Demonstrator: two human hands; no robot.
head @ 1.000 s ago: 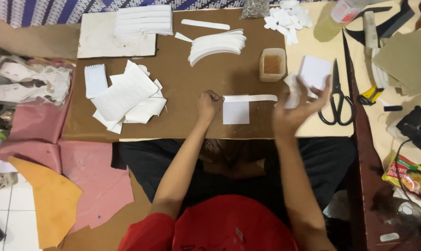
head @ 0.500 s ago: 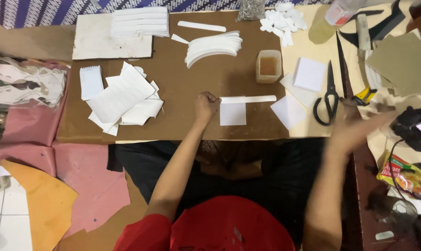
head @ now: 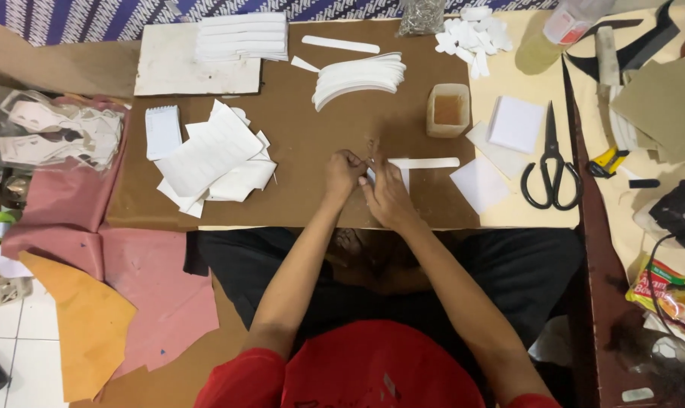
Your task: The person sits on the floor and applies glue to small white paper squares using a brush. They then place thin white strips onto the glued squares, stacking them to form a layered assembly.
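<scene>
Beside the amber glue-filled square plastic cup (head: pixel 448 110), the left hand (head: pixel 344 172) and right hand (head: pixel 388 196) cover most of the small white paper square (head: pixel 403 177); what the fingertips pinch is too small to tell. The black-handled steel scissors (head: pixel 551 168) lie beyond it, whole.

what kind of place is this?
Probably a small craft workshop, perhaps for shoe or paper parts: a brown work board holding stacks of white cut pieces, black scissors, and a glue pot.
</scene>
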